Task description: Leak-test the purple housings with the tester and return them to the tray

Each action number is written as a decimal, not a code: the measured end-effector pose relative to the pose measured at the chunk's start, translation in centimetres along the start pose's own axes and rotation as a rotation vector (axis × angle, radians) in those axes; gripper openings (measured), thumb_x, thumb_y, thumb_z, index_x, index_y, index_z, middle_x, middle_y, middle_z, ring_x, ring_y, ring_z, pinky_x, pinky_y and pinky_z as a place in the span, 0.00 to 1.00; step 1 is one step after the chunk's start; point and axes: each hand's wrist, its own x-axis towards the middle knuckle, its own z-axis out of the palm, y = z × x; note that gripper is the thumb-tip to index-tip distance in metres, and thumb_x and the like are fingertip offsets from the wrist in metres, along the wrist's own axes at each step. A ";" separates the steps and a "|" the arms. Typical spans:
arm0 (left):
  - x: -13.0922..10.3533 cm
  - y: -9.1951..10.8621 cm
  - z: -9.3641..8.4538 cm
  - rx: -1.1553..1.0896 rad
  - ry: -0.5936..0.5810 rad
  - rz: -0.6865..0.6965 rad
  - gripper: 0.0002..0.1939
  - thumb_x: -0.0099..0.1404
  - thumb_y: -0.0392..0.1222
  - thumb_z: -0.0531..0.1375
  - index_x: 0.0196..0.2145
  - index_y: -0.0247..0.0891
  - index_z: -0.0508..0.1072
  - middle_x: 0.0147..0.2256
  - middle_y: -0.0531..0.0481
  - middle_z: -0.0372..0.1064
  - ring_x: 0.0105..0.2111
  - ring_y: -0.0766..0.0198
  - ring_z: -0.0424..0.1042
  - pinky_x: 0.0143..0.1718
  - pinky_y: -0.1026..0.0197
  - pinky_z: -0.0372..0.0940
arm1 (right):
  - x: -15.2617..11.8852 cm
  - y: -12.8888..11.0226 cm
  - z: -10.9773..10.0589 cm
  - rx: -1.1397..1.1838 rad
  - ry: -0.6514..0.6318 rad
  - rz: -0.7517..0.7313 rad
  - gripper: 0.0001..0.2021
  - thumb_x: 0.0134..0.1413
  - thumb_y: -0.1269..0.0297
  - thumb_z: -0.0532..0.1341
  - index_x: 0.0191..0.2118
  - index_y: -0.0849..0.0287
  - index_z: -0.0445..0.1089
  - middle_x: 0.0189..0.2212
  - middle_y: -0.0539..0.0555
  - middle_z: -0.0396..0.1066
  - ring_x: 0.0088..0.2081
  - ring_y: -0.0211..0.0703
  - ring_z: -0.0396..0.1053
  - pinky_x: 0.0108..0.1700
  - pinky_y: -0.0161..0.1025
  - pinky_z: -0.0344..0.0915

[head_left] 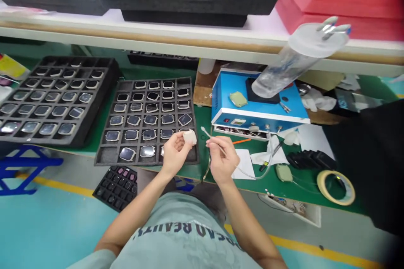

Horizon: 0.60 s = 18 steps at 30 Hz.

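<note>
My left hand (pixel 175 153) is closed around a small pale watch case (pixel 190 137), its flat light side turned up. It is held over the right front part of a black foam tray (pixel 113 153) filled with rows of square watch cases with dark glass. Just to the right, my right hand (pixel 222 157) pinches a thin whitish cable (pixel 206 132) near its end. The cable's tip points up and left, apart from the watch case. Its tail loops right across the bench to the front of a blue control box (pixel 261 113).
Another black tray of watch cases (pixel 63 109) stands at left. On the blue box are a green foam piece (pixel 238 99) and a clear cylinder (pixel 288 65). A tape roll (pixel 322 183) lies at right. A white shelf edge (pixel 176 48) crosses above, bearing black and pink trays.
</note>
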 end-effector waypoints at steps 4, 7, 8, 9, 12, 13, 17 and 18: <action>-0.2 -0.5 -0.1 0.037 -0.045 0.023 0.20 0.62 0.45 0.67 0.50 0.33 0.73 0.46 0.39 0.79 0.43 0.57 0.80 0.41 0.59 0.76 | -1.3 1.4 1.4 0.101 -0.001 -0.002 0.06 0.69 0.63 0.56 0.44 0.55 0.69 0.47 0.57 0.74 0.44 0.45 0.78 0.42 0.46 0.79; -0.3 -0.7 -0.1 0.080 -0.072 0.045 0.20 0.64 0.46 0.65 0.51 0.34 0.73 0.47 0.39 0.79 0.45 0.56 0.80 0.43 0.59 0.77 | -1.7 1.9 1.8 0.131 0.022 0.008 0.05 0.70 0.65 0.55 0.47 0.54 0.66 0.45 0.56 0.76 0.41 0.43 0.80 0.42 0.45 0.79; -0.3 -0.7 -0.1 0.092 -0.082 0.049 0.20 0.65 0.46 0.65 0.51 0.34 0.73 0.48 0.39 0.79 0.45 0.56 0.80 0.43 0.58 0.77 | -1.7 2.0 1.7 0.115 0.024 0.014 0.05 0.69 0.66 0.57 0.47 0.54 0.67 0.45 0.55 0.76 0.41 0.43 0.80 0.43 0.45 0.79; -0.3 -0.7 -0.1 0.101 -0.090 0.055 0.20 0.65 0.46 0.65 0.52 0.34 0.73 0.48 0.39 0.78 0.45 0.56 0.80 0.44 0.58 0.77 | -1.7 2.0 1.6 0.094 0.021 0.021 0.05 0.68 0.67 0.57 0.48 0.54 0.68 0.45 0.55 0.76 0.41 0.43 0.79 0.44 0.45 0.79; -0.2 -0.8 -0.1 0.124 -0.098 0.074 0.20 0.66 0.45 0.65 0.52 0.34 0.73 0.48 0.39 0.79 0.45 0.56 0.80 0.45 0.57 0.77 | -1.5 1.8 1.2 0.010 0.003 0.010 0.06 0.67 0.67 0.59 0.47 0.53 0.70 0.43 0.55 0.76 0.43 0.44 0.78 0.46 0.46 0.78; -0.2 -0.9 -0.2 0.132 -0.098 0.082 0.19 0.66 0.45 0.65 0.52 0.34 0.74 0.48 0.40 0.79 0.45 0.56 0.80 0.45 0.57 0.77 | -1.5 1.7 1.1 -0.015 -0.005 -0.009 0.06 0.67 0.67 0.58 0.47 0.53 0.71 0.43 0.55 0.77 0.44 0.45 0.78 0.46 0.47 0.78; -0.2 -1.0 -0.2 0.170 -0.122 0.132 0.18 0.67 0.42 0.65 0.53 0.35 0.74 0.48 0.41 0.79 0.44 0.58 0.80 0.46 0.58 0.77 | -1.1 1.6 1.2 0.017 -0.009 -0.033 0.08 0.69 0.68 0.56 0.47 0.52 0.71 0.43 0.55 0.76 0.48 0.48 0.78 0.51 0.53 0.76; -0.2 -0.9 -0.2 0.180 -0.128 0.146 0.18 0.67 0.41 0.65 0.53 0.35 0.74 0.48 0.41 0.78 0.44 0.58 0.80 0.47 0.59 0.77 | -1.0 1.6 1.2 0.046 -0.009 -0.026 0.08 0.69 0.68 0.56 0.47 0.52 0.71 0.44 0.55 0.76 0.48 0.48 0.78 0.53 0.55 0.76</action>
